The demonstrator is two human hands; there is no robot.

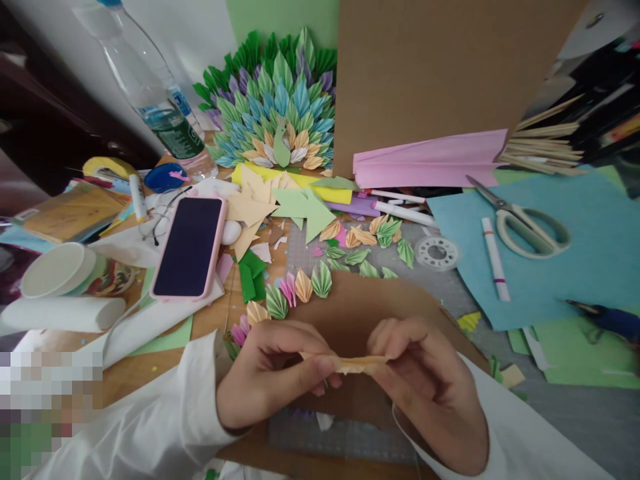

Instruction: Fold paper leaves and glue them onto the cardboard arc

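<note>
Between my two hands a narrow folded strip of pale orange paper (363, 364) is held level. My left hand (280, 373) pinches one end of it between thumb and fingers. At the other end my right hand (430, 387) pinches it with thumb and forefinger. Beneath both hands lies a piece of brown cardboard (380, 300), its middle partly hidden by them. Along its upper left edge runs a row of pleated paper leaves, among them a green leaf (321, 280), an orange leaf (303, 287) and a pink leaf (289, 288).
A paper peacock (282, 143) leans at the back beside a tall cardboard sheet (440, 80). Scissors (533, 230) and a marker (495, 260) rest on blue paper (465, 233) at right. A phone (190, 247), paper cup (60, 270) and bottle (160, 113) stand or lie at left.
</note>
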